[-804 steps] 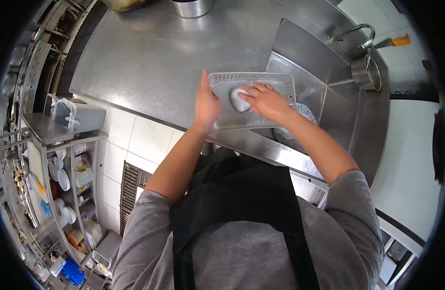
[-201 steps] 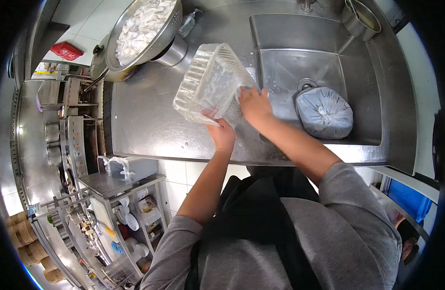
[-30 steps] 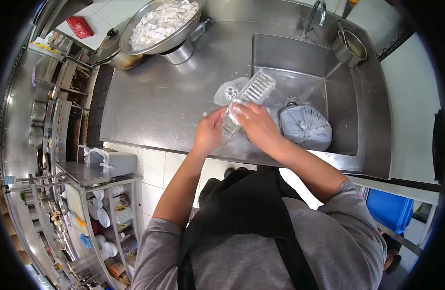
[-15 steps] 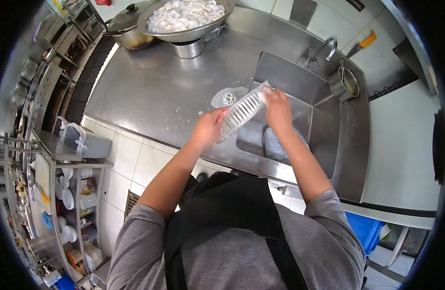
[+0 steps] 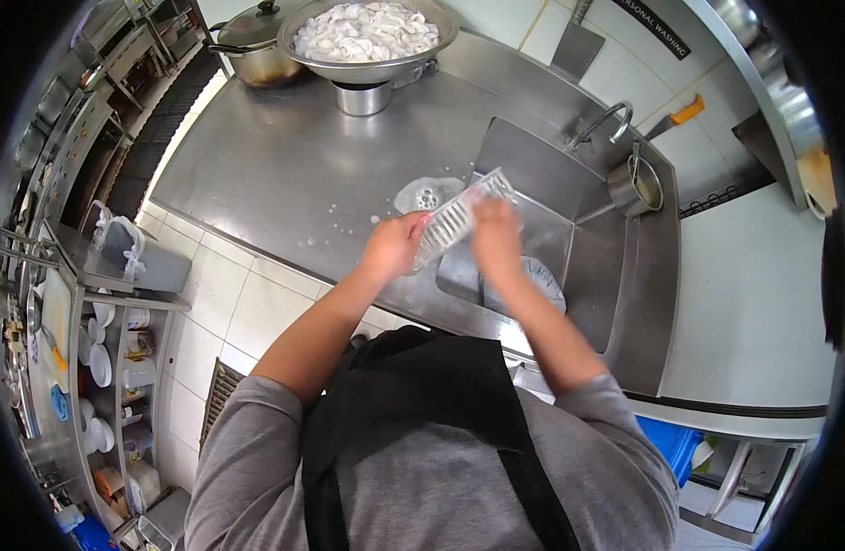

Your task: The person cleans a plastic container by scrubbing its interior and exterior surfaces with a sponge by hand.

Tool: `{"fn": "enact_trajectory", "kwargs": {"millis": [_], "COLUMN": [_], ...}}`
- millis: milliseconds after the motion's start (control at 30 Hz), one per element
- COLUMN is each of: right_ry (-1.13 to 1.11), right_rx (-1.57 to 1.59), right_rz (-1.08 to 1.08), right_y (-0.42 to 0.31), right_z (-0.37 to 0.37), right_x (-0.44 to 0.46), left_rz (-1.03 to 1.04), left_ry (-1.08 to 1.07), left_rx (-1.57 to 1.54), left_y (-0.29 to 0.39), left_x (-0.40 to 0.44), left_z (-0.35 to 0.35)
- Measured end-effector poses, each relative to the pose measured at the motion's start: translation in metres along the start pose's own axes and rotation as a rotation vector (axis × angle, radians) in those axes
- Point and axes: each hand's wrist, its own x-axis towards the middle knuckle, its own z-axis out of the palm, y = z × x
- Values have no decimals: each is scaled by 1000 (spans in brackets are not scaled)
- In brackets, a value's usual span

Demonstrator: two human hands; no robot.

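A long, slotted rectangular panel (image 5: 446, 226), pale and wet-looking, is tilted over the near left edge of the sink (image 5: 595, 241). My left hand (image 5: 392, 244) grips its lower left end, thumb on top. Against the upper right part of its face is my right hand (image 5: 496, 237), blurred by motion with its fingers curled. White foam shows near those fingers, but whatever they hold is hidden. Just behind the panel, a round perforated drain strainer (image 5: 427, 198) sits in a foamy puddle on the steel counter (image 5: 266, 174).
A greyish rounded item (image 5: 542, 283) with lettering lies in the sink. The tap (image 5: 601, 124) and a small pot (image 5: 635, 188) are at its far right. A wide bowl (image 5: 372, 72) of pale food rests on a metal container (image 5: 363, 99), beside a lidded pot (image 5: 262, 64).
My right hand has slid down and left along the panel from its upper end. My left hand keeps its grip. The whole view has shifted slightly.
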Motion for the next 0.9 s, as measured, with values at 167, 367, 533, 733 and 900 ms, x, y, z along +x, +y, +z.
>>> {"fn": "enact_trajectory", "kwargs": {"millis": [167, 367, 533, 733, 900], "right_ry": [-40, 20, 21, -140, -161], "right_rx": [-179, -144, -32, 120, 158], "right_rz": [-268, -153, -126, -375, -312], "right_y": [12, 10, -3, -81, -42], "right_z": [-7, -1, -6, -5, -8], "right_x": [4, 13, 17, -41, -3], "left_rz": [-77, -240, -199, -206, -184], "left_ry": [-57, 100, 434, 550, 604], "left_rx": [51, -479, -621, -715, -523], "left_y": [1, -17, -40, -59, -55], "left_x": [2, -10, -24, -14, -12], "left_z": [-2, 13, 30, 44, 47]}}
